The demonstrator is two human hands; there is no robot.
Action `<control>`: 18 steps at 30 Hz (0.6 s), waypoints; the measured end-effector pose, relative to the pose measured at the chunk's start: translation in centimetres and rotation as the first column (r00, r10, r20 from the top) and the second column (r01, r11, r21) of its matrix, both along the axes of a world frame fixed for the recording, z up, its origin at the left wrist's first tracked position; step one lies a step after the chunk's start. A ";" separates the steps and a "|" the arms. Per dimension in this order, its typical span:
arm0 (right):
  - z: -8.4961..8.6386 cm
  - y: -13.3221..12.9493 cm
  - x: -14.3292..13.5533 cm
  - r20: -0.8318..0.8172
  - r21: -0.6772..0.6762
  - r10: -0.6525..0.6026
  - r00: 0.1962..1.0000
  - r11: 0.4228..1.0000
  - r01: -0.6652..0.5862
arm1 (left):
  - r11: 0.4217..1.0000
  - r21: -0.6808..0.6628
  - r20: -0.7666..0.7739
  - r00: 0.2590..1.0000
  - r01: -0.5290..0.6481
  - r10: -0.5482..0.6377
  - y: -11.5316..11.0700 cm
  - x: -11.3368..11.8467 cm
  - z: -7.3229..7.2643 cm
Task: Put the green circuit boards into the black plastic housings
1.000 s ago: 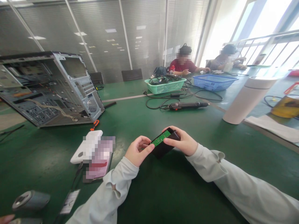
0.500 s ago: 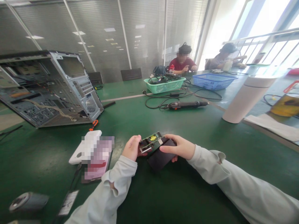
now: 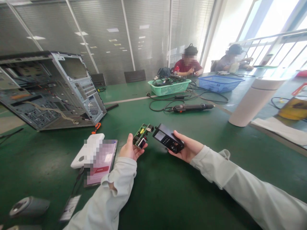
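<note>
My left hand (image 3: 130, 149) grips a small green circuit board (image 3: 142, 134) by its lower left end, with yellow and black parts and a metal connector facing up. In my right hand (image 3: 185, 147) is a black plastic housing (image 3: 168, 137), tilted so that its face with a light window and small markings shows. A narrow gap separates the board from the housing. Both are held above the green table (image 3: 153, 195). The fingers under the housing are partly hidden.
An opened computer case (image 3: 79, 86) stands at the left. Nearby lie a white device (image 3: 92, 145) and a phone (image 3: 110, 159). Beyond my hands are an electric screwdriver (image 3: 192, 108), a green basket (image 3: 170, 89) of cables and a blue basket (image 3: 218, 84). A pale tumbler (image 3: 254, 102) stands right. Two people sit behind.
The board and the housing, close together before, have come apart. My left hand has drawn the board left and up; the housing has been turned so its marked face shows.
</note>
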State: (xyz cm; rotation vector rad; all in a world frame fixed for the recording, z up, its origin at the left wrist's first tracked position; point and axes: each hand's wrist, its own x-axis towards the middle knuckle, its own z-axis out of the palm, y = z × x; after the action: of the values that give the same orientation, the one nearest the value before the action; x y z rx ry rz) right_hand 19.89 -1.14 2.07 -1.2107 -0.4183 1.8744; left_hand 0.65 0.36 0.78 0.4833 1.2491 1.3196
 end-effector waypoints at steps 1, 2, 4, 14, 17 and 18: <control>0.2 -0.1 0.1 -0.041 -0.029 0.020 0.999 0.999 -0.021 | 1.000 0.006 0.000 1.000 0.000 0.000 -0.1 0.0 0.0; 0.4 -0.2 0.1 -0.089 -0.047 0.056 0.994 0.997 -0.060 | 1.000 0.005 -0.004 1.000 0.001 -0.001 -0.1 0.0 0.0; 0.5 -0.2 0.3 -0.189 -0.049 0.141 0.972 0.987 -0.153 | 1.000 0.003 -0.013 1.000 0.007 -0.007 -0.2 0.0 0.1; -0.5 -0.8 -0.1 -0.029 0.103 0.142 0.989 0.985 -0.138 | 1.000 0.022 -0.012 1.000 0.021 -0.021 0.0 -0.1 -0.2; -1.4 -0.9 2.4 0.307 0.370 0.074 0.949 0.909 -0.191 | 1.000 0.015 -0.017 1.000 0.023 -0.023 0.0 -0.1 -0.3; -1.6 -1.1 3.7 0.472 0.457 -0.010 0.882 0.858 -0.235 | 1.000 0.013 -0.018 1.000 0.025 -0.025 0.0 -0.1 -0.3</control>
State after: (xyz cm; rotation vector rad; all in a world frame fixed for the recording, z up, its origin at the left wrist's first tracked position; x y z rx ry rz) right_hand 23.60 -2.28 0.48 -1.2653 -1.1928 1.4128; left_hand 0.56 0.37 0.50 0.5192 1.2466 1.3058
